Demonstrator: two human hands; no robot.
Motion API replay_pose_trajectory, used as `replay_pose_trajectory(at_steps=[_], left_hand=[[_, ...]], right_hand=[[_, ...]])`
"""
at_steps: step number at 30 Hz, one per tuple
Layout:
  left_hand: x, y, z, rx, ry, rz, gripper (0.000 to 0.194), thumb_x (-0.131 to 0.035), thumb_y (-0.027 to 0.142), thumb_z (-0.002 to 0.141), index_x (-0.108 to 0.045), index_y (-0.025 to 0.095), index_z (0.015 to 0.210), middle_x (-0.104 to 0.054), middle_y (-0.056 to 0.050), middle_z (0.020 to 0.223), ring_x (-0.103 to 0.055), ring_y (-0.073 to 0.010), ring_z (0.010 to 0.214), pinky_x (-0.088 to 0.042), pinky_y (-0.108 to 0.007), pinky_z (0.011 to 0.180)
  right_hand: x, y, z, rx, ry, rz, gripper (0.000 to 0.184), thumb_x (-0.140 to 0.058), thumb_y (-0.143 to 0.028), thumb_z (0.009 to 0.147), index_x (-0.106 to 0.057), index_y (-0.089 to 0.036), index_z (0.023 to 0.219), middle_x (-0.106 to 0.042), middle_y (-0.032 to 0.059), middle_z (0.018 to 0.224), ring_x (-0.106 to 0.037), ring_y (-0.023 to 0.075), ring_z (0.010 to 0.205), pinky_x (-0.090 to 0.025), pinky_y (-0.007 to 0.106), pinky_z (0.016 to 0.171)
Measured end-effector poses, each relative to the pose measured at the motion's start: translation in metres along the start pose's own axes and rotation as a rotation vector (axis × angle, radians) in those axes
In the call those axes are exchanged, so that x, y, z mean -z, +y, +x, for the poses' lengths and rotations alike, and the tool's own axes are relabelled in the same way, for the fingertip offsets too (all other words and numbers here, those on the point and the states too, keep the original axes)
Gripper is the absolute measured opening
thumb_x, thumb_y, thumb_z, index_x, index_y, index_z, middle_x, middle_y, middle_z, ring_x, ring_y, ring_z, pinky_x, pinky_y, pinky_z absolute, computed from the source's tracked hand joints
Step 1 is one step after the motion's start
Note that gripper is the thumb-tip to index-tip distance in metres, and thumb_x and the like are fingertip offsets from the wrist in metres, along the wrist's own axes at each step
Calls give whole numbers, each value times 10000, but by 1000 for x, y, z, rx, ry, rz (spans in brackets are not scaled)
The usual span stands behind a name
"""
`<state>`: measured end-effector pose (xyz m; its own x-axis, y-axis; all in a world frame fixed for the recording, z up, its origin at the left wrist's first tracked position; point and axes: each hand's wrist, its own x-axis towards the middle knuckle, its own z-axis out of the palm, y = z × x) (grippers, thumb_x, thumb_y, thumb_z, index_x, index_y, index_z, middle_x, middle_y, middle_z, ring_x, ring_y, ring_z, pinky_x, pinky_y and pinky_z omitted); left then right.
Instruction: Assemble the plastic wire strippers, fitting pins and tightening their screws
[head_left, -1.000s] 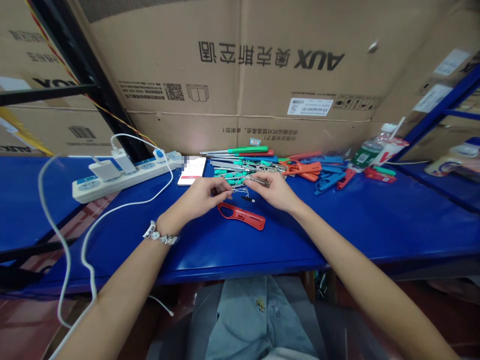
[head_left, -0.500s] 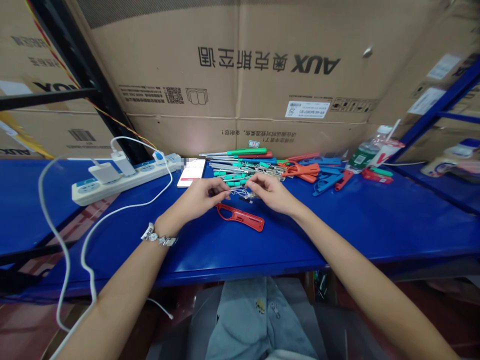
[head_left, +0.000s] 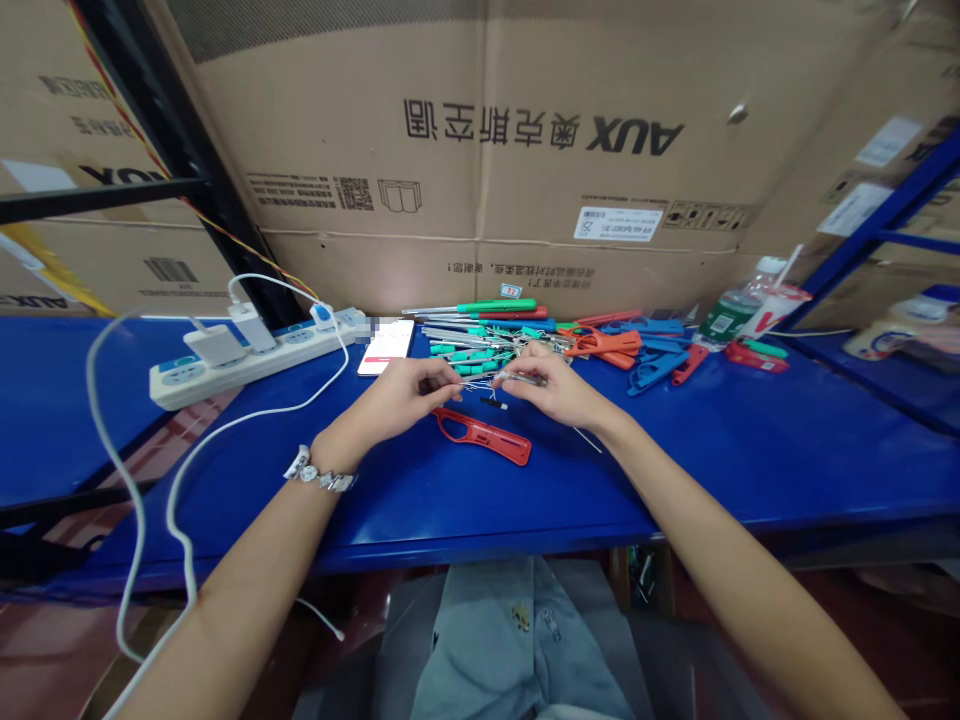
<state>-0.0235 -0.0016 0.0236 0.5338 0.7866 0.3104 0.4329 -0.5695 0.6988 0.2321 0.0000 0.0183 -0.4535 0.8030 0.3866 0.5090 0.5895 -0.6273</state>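
Thin wires, details too small

Table: glossy blue, with soft reflections
Cardboard: large brown sheet behind the table, printing upside down
Left post: black metal, slanting
Right bars: blue metal
Floor: reddish, dim below the table

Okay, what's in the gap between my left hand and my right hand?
In the head view, thin pale wires show between the left hand and the right hand, with a small black piece just below them.
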Motion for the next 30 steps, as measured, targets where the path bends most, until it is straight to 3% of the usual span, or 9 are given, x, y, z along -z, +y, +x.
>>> replay_pose_trajectory(at_steps=[4,7,12,16,19,22,25,30], left_hand=[[-1,-1,0,-4,-12,-4,180,-642,346,921,-700,186,864,-743,-39,762,-657,-146,654,-520,-281,639],[-2,0,0,-9,-13,-7,172,-639,338,922,-697,188,859,-745,-37,767,-657,-144,657,-524,-279,643],[-3,1,1,-25,-24,-15,162,-638,327,923,-700,189,866,-749,-36,772,-659,-140,659,-527,-271,644],[-4,1,1,-25,-31,-17,163,-639,326,928,-697,185,870,-743,-30,760,-662,-140,660,-532,-269,650],[-5,1,1,-23,-29,-31,154,-637,313,930,-694,183,870,-742,-30,763,-664,-140,663,-533,-268,657],[-6,2,2,-23,-21,-41,147,-641,307,926,-692,182,867,-747,-35,770,-659,-138,656,-530,-266,650],[-7,3,2,-20,-22,-46,144,-644,306,920,-695,182,866,-750,-37,767,-652,-133,640,-521,-258,625],[-8,5,2,-24,-5,-40,159,-641,310,916,-698,182,840,-751,-40,754,-655,-132,630,-504,-254,602]], right_hand=[[2,-4,1,-53,-133,123,235,-612,-385,977,-760,-206,941,-556,17,763,-530,191,769,-461,357,740],[-1,-1,2,-103,-163,249,305,-634,-486,946,-728,-196,920,-544,-6,697,-480,163,672,-395,315,635],[-9,6,7,-181,-43,394,388,-794,-532,779,-680,-189,921,-494,-44,653,-442,127,605,-352,288,585],[-14,2,10,-165,71,384,387,-814,-530,747,-699,-181,866,-526,-32,670,-464,117,615,-364,281,585],[-17,-3,9,-229,84,457,400,-834,-529,712,-698,-185,866,-572,-23,679,-488,108,582,-354,261,521],[-19,-5,9,-286,48,541,403,-835,-521,713,-684,-193,892,-582,-33,618,-474,99,485,-323,246,438],[-20,-5,9,-250,63,526,355,-814,-500,750,-683,-195,875,-602,-32,585,-455,91,426,-332,247,410],[-21,-5,13,-216,91,536,328,-764,-506,814,-702,-190,879,-629,-11,610,-509,108,468,-399,257,431]])
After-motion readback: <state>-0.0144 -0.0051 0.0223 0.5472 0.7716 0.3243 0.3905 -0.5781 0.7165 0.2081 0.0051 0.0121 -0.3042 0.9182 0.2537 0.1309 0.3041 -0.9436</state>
